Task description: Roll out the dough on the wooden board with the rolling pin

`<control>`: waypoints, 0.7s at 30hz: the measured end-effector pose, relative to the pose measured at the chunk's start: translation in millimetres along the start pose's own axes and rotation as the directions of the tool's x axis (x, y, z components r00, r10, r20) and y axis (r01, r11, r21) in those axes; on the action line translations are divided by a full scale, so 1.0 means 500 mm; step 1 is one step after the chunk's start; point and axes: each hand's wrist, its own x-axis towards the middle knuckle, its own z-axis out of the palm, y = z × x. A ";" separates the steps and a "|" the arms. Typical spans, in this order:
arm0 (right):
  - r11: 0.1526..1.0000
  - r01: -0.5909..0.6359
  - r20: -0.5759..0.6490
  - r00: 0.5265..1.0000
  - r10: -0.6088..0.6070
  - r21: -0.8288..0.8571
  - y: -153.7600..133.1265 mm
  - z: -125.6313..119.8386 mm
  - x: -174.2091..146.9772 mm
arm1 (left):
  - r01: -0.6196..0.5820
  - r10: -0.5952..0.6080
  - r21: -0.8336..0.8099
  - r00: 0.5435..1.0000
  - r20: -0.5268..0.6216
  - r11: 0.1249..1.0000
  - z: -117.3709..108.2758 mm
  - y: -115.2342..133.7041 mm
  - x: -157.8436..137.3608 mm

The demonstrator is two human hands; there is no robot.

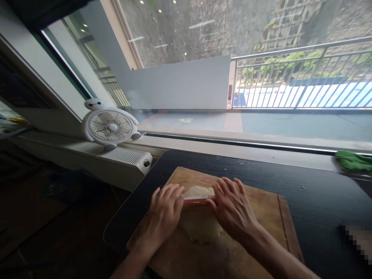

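A sheet of pale dough lies flat on a wooden board, its outline uneven. Across it runs a rolling pin, of which only a short reddish and whitish middle stretch shows. My left hand covers the pin's left end, fingers curved over it. On the right end rests my right hand, with its thumb along the near side of the pin. Some dough shows beyond the pin and a wider part on the near side. Both ends of the pin are hidden under my hands.
The board lies on a black table dusted with white specks. Behind it, a white fan stands on the ledge by a large window. A green cloth lies at the far right. A pixelated patch covers something at the right edge.
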 end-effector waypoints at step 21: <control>0.984 -0.143 -0.111 0.985 0.132 -0.103 -0.108 0.001 -0.171 | -0.028 0.010 -0.075 0.975 -0.224 0.997 -0.036 0.052 -0.148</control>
